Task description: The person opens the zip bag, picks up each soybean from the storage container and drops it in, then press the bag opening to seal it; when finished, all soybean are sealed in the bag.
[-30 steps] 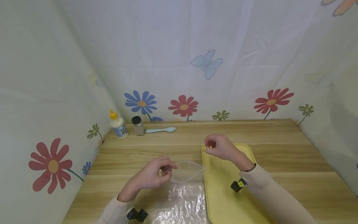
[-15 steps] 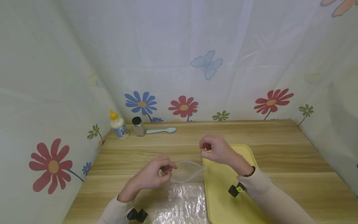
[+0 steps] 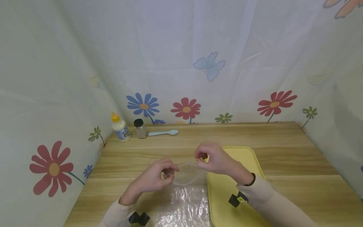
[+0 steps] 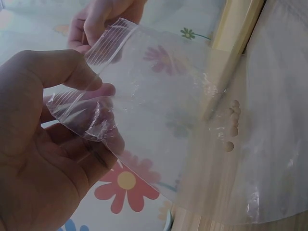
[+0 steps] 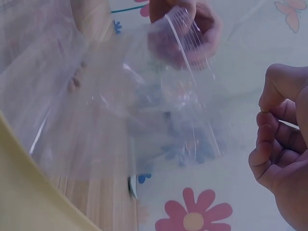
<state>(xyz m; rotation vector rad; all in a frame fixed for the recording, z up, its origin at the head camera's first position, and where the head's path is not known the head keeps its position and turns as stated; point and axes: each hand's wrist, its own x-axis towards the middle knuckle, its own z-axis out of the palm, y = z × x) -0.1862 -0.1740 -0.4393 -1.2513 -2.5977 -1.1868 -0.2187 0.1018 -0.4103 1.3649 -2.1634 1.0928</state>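
Observation:
A clear zip bag [image 3: 187, 205] stands with its mouth spread in the head view. My left hand [image 3: 154, 175] pinches the left side of the mouth between thumb and fingers. Several small round tan beans [image 4: 234, 117] show through the plastic low in the bag. Above the right side of the opening is my right hand [image 3: 215, 160], thumb and fingertips pressed together. A tiny tan bean [image 5: 264, 111] barely shows between those fingertips in the right wrist view; most of it is hidden.
Right of the bag lies a yellow tray [image 3: 224, 201], partly under my right arm. At the back left stand a yellow-capped bottle [image 3: 122, 130] and a black-lidded jar [image 3: 140, 129]. Beside them lies a light blue spoon [image 3: 163, 133]. A flowered curtain [image 3: 158, 63] encloses the table.
My right hand has moved left and slightly down, from over the tray's far left corner to above the bag's mouth. The left hand and bag have stayed in place.

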